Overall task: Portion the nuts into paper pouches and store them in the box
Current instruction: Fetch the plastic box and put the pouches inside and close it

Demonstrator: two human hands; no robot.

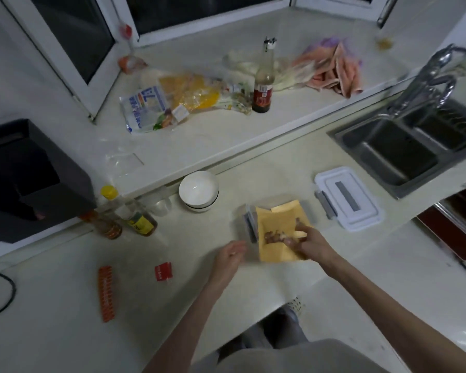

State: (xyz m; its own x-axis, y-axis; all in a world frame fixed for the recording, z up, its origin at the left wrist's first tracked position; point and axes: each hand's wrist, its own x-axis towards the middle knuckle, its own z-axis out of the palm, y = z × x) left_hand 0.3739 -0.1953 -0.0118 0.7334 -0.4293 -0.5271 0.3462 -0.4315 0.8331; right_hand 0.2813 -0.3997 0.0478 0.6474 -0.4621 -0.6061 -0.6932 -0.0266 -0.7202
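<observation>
A yellow paper pouch (276, 227) lies over a clear plastic box (249, 224) on the counter, its mouth open. Brown nuts (273, 236) show inside the opening. My right hand (308, 243) grips the pouch at its right edge, fingers curled at the opening by the nuts. My left hand (230, 255) hovers just left of the pouch, blurred, fingers relaxed and holding nothing. The box's white lid (347, 197) with grey clips lies apart to the right.
White bowl (198, 191) stands behind the box. Oil bottles (131, 216) stand left, a red packet (163, 271) and orange comb-like strip (106, 293) lie front left. Steel sink (409, 146) is at right. Bags, a dark bottle (262, 84) and cloth sit on the sill.
</observation>
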